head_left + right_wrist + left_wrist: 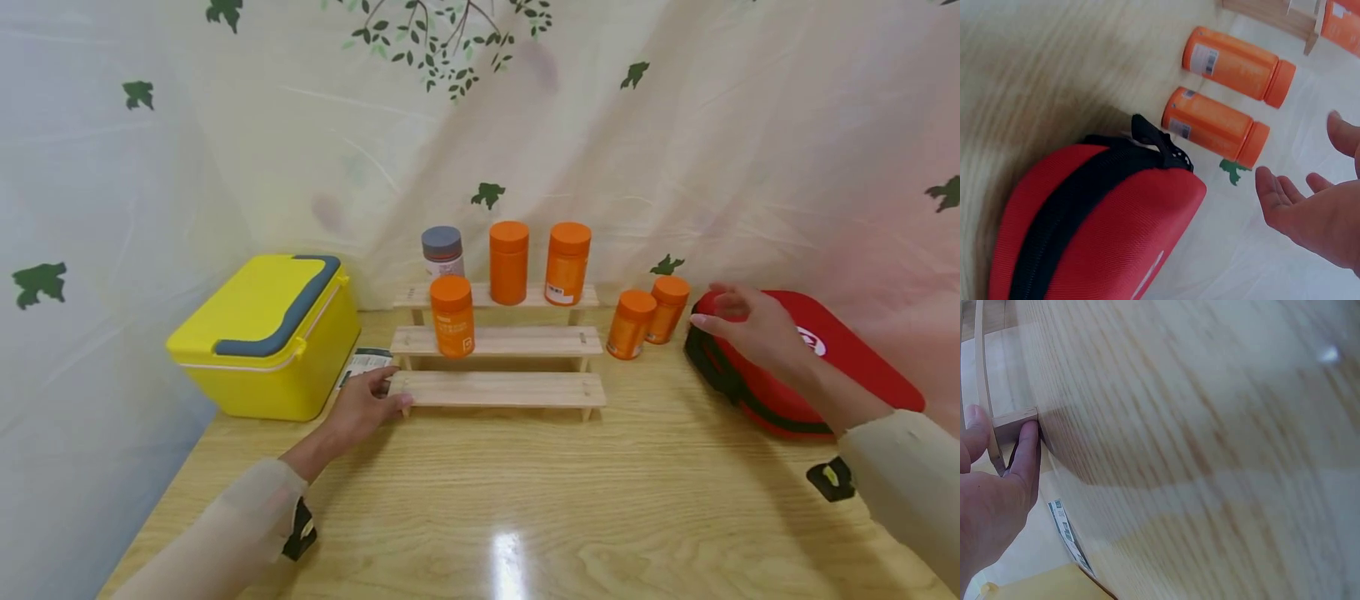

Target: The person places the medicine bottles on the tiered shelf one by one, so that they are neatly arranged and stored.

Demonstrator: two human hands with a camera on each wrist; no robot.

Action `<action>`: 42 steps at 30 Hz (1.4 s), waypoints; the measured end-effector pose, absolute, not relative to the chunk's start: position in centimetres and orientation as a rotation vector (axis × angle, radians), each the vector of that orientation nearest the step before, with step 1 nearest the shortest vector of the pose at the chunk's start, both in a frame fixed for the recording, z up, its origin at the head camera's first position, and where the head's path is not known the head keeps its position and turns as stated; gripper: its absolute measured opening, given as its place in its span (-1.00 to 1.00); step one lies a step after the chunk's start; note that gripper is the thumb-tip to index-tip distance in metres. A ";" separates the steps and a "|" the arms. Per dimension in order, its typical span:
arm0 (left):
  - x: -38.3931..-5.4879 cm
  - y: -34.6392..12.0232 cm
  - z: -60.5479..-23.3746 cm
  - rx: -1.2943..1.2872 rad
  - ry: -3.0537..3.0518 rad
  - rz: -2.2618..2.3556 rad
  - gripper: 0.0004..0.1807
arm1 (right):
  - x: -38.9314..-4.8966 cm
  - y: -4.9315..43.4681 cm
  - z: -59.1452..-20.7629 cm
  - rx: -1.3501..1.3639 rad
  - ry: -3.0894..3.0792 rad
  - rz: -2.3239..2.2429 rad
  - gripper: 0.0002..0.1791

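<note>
At the left end of the stepped wooden rack (504, 390), my left hand (365, 406) pinches the lowest step; the left wrist view shows the thumb at the board and fingers against the leg (1015, 419). My right hand (761, 325) hovers over the red zippered bag (855, 350), fingers extended and holding nothing. Nearest to it are two orange bottles, a front one (632, 325) and a rear one (667, 310), upright on the table. On the rack's top step stand a grey-capped bottle (443, 252) and two orange bottles (509, 262); another orange bottle (452, 317) occupies the middle step.
A yellow box (262, 333) with a grey handle stands left of the rack. Between them lies a printed card (366, 363), partly hidden by my left hand. A leaf-printed cloth (315, 167) hangs behind the wood-grain table (480, 492).
</note>
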State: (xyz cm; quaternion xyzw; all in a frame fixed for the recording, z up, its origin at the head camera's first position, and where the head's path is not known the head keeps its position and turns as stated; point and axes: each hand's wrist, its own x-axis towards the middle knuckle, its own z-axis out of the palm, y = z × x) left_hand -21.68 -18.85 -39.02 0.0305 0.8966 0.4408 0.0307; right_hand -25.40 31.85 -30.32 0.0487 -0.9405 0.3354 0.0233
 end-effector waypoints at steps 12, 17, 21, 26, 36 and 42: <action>-21.8 -18.9 -39.1 0.073 2.778 1.332 -0.36 | -27.9 31.9 -29.6 0.214 -2.949 1.077 -0.07; -21.7 -18.9 -39.1 0.072 2.773 1.331 -0.35 | -28.8 31.8 -29.6 0.223 -2.990 1.081 -0.05; -21.7 -19.0 -39.1 0.068 2.769 1.331 -0.35 | -29.5 31.8 -29.6 0.220 -3.010 1.088 -0.05; -21.8 -19.0 -39.2 0.069 2.769 1.332 -0.34 | -30.5 31.9 -29.7 0.233 -3.013 1.098 -0.06; -21.9 -19.1 -39.3 0.061 2.765 1.346 -0.35 | -32.1 31.5 -30.5 0.251 -3.048 1.118 -0.09; -21.9 -19.0 -39.3 0.064 2.753 1.353 -0.34 | -32.7 31.4 -30.9 0.179 -3.067 1.140 -0.06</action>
